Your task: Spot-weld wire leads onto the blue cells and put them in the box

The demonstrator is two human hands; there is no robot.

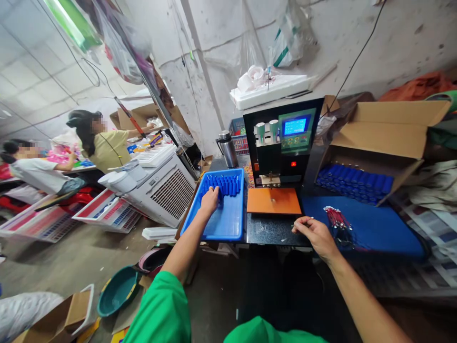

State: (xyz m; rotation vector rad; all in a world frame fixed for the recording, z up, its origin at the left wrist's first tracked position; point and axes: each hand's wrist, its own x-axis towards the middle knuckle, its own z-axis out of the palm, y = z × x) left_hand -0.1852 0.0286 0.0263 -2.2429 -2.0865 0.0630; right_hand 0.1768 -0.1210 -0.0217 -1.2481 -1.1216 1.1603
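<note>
My left hand [210, 199] reaches into a blue plastic tray [214, 232], its fingers closed at the edge of the rows of blue cylindrical batteries [228, 184]. A battery [220, 198] sits against the fingertips, partly hidden by them. Over the front edge of the black worktop, my right hand [314, 233] is curled in a pinch; a tiny pale tip shows at the fingers, too small to name. Beside that hand, a bundle of red and black wires [337, 221] with white ends lies on a blue surface [378, 228]. Between the hands stands a spot welder-like machine [285, 143] with an orange plate [274, 201].
An open cardboard box [385, 138] of blue batteries stands at the right. Behind the tray are a steel flask [227, 148] and a plastic basket [240, 138]. A white air cooler [160, 188] stands at the left, with two people seated beyond it.
</note>
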